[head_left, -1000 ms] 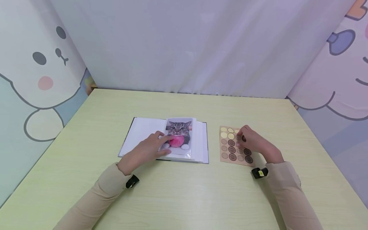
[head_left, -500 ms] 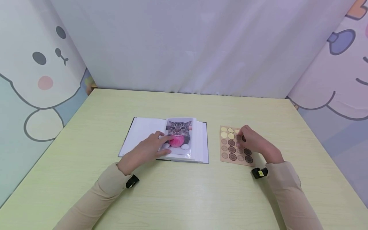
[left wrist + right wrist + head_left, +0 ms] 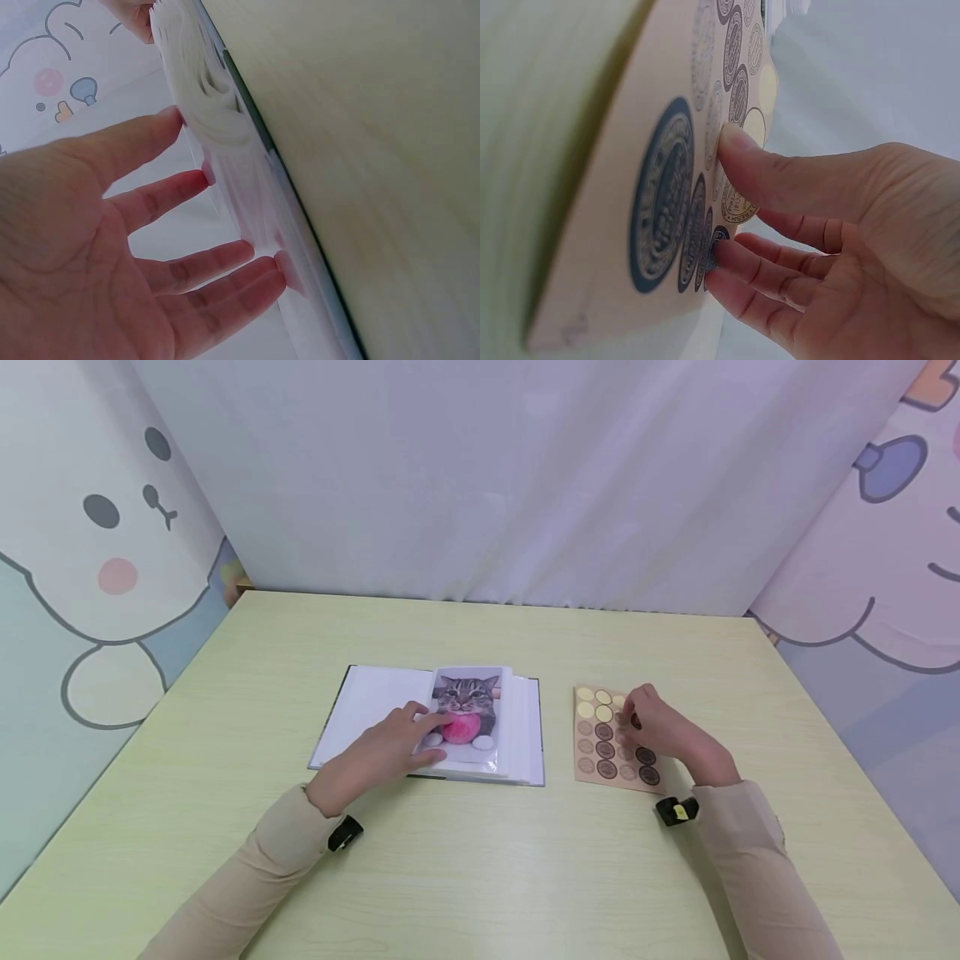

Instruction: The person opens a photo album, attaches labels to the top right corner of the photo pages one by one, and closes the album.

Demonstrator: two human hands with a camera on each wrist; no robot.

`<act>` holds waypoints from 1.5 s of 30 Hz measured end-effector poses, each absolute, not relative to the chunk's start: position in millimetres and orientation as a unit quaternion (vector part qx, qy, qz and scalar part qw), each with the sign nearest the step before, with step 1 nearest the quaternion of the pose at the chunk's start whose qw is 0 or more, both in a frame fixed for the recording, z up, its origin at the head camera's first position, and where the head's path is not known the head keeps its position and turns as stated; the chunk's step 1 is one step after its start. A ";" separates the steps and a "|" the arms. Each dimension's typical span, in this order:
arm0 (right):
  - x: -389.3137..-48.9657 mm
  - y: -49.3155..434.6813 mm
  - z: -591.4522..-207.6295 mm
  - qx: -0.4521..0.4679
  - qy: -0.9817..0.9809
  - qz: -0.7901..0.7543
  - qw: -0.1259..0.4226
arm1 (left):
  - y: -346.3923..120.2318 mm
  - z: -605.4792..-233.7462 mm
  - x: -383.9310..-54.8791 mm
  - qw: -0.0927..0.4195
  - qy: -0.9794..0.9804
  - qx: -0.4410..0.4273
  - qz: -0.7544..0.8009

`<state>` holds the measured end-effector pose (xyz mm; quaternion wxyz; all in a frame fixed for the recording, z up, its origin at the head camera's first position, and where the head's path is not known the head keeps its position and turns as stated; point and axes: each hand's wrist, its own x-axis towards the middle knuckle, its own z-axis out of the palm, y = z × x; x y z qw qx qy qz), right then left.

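My left hand (image 3: 378, 747) rests on an open photo album (image 3: 375, 702), fingers spread over its right-hand sleeve. In that sleeve sits a photo of a tabby cat (image 3: 467, 696) with a pink ball. The left wrist view shows the thumb and fingertips against the album's stacked sleeves (image 3: 214, 112). To the right, a brown sheet of round stickers (image 3: 618, 783) lies on the table under my right hand (image 3: 671, 731). Between thumb and forefinger, that hand pinches a round sticker (image 3: 739, 208), which stands up from the sheet. Its other fingers touch the sheet's near side.
The wooden table (image 3: 480, 868) extends around both things, with bare wood between album and sheet. A pale curtain (image 3: 480, 485) hangs behind the far edge. Cartoon-printed panels (image 3: 67, 610) stand at both sides. A black wrist camera (image 3: 346, 833) hangs below each cuff.
The far end of the sticker sheet has shifted slightly away from me, along with the right fingertips. My left hand and the album have stayed in place.
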<state>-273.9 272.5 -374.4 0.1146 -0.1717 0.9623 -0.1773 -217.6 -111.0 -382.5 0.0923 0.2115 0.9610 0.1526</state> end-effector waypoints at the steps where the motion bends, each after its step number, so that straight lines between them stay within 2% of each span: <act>1: -274.4 272.7 -374.9 -0.172 0.962 -0.179 0.114 | -111.0 -382.5 -217.7 0.093 0.961 0.210 0.153; 13: -279.4 270.8 -374.7 -0.143 0.961 -0.195 0.135 | -111.1 -382.9 -218.2 0.101 0.960 0.206 0.160; 28: -281.7 271.5 -373.1 -0.126 0.969 -0.191 0.094 | -111.1 -381.6 -217.3 0.093 0.960 0.213 0.154; 45: -279.4 273.9 -366.3 -0.122 0.970 -0.182 0.105 | -110.6 -381.4 -218.5 0.093 0.961 0.216 0.148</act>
